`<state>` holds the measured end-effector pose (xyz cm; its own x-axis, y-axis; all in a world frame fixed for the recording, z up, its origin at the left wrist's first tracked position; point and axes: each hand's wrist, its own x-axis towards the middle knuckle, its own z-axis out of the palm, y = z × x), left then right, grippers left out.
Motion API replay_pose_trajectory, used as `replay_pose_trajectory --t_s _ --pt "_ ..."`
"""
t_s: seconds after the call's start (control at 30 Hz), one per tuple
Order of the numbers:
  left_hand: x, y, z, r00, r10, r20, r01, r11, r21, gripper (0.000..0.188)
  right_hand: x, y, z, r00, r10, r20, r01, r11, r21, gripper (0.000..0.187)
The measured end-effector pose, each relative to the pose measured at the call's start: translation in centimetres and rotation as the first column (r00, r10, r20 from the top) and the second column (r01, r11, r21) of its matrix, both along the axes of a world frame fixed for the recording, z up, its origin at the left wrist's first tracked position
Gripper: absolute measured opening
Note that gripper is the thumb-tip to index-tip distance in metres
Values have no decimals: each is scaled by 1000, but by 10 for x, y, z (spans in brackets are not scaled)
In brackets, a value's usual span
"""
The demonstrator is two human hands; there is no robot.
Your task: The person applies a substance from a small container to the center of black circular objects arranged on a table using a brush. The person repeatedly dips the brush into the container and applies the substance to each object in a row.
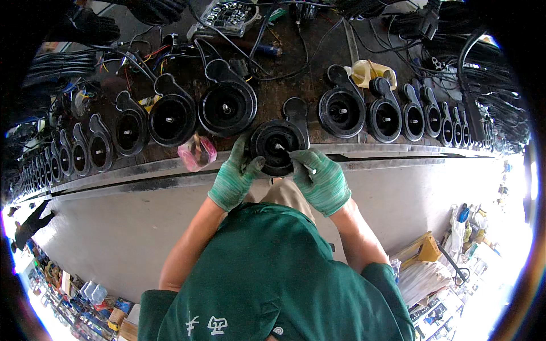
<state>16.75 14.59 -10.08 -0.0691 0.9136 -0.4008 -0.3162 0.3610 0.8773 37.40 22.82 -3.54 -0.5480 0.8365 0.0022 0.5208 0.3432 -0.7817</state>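
Observation:
A black round housing (263, 141) with a short neck lies at the bench's front edge, a metal pin standing in its middle. My left hand (232, 181), in a green knit glove, grips the housing's left rim between thumb and fingers. In my gloved right hand (324, 183) is a thin stick (311, 170) with a pale end, pinched between the fingers. Its other end reaches over the housing toward the pin; whether it touches cannot be made out. The stick's exact kind is too small to tell.
Similar black housings (227, 108) stand in a row along the dark bench (301, 74) on both sides. A pink tape roll (197, 152) sits at the edge, left of my hands. Behind lie a yellowish container (372, 75), black cables and a clear box of metal parts (224, 20).

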Motion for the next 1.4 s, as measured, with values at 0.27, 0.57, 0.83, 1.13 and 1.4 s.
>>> replay_pose_trajectory --t_s 0.27,0.57,0.83,1.13,1.4 --pt "-2 0 6 994 -40 -103 32 996 -78 75 2 -9 -5 995 96 37 -100 987 127 29" --pt "-2 -2 1 988 -34 -153 29 999 -32 76 31 -10 -16 919 -66 -387 17 991 -130 29" --pt "-2 0 -1 987 -41 -156 44 999 17 76 48 1 -17 661 -562 -496 274 797 -539 33" --pt "-2 -7 -14 999 -10 -52 9 1000 -10 74 6 -7 20 972 -12 -235 -36 980 -198 23" --pt "-3 -4 -7 999 -30 -30 28 998 -47 75 -13 -6 1 993 64 -97 -66 998 -13 25"
